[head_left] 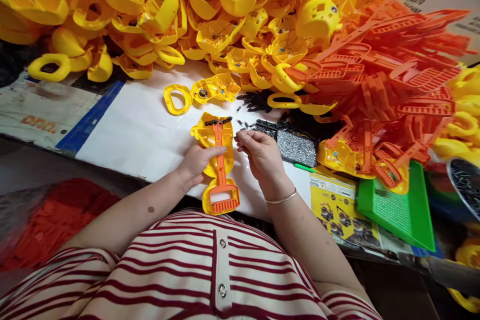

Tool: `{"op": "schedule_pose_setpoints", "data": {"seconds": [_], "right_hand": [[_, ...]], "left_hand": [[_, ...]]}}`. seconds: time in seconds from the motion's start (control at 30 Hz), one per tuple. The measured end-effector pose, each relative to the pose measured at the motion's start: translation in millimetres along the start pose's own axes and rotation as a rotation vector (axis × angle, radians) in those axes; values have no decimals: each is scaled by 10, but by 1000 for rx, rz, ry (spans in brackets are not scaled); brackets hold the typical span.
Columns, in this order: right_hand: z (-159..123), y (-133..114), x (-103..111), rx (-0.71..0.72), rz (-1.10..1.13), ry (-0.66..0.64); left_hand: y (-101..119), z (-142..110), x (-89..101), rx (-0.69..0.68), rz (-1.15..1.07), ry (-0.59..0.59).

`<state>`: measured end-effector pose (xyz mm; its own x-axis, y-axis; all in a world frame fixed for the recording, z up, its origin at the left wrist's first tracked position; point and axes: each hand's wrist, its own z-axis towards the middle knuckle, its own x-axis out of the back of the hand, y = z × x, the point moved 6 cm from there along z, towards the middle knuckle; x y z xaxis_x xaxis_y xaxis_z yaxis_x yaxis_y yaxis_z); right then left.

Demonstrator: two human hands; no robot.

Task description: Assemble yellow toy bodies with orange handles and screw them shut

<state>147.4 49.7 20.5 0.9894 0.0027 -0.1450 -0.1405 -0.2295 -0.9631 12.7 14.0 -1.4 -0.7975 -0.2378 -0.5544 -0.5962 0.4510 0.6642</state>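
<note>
In front of me lies a yellow plastic toy shell (227,140), its hollow side up. An orange handled plastic piece (219,157) runs lengthwise inside it, its slotted grip toward me. Across the far end of the orange piece sits a black bar-shaped part (218,121). My left hand (200,161) wraps the shell's left side, with the thumb pressed over the orange piece. Just right of the shell my right hand (261,155) pinches a tiny dark part, too small to name. Beyond the shell is another yellow shell half (215,88) with wires and a round component.
A large heap of yellow shells (221,30) fills the back. Orange pieces (397,70) pile up at the right. A box of small metal pins or screws (296,148) stands beside black parts (264,127). A green tray (416,205) sits at the right edge.
</note>
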Motion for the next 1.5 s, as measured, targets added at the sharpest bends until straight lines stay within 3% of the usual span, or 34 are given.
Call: {"op": "schedule_pose_setpoints", "data": {"seconds": [0.4,0.47,0.63,0.73,0.93,1.1,1.2,1.33,1.5], "right_hand": [[-27,2,-148,142,-185,-48],[-41,-35,-146,265,-315,-36],[-176,-195,-236,873,-842,27],[-152,-186,-263,997,-909,25],[64,-123,-146,706,-668,93],[-21,-29,-132,592,-589,163],[-70,87,-122,472,-415,207],[-88,207,-162,294,-127,194],[-119,134,-263,230,-53,169]], "left_hand": [[-66,62,-6,-35,5,-7],[-82,81,7,-40,11,-9],[-127,132,31,-36,51,-42],[-106,131,6,-31,34,-73],[-81,105,-30,-10,-10,-76],[-132,119,32,-7,-58,-19],[-136,104,41,-8,-84,-20],[-77,57,24,-88,-94,-40],[-5,-16,-29,-186,-76,-55]]}}
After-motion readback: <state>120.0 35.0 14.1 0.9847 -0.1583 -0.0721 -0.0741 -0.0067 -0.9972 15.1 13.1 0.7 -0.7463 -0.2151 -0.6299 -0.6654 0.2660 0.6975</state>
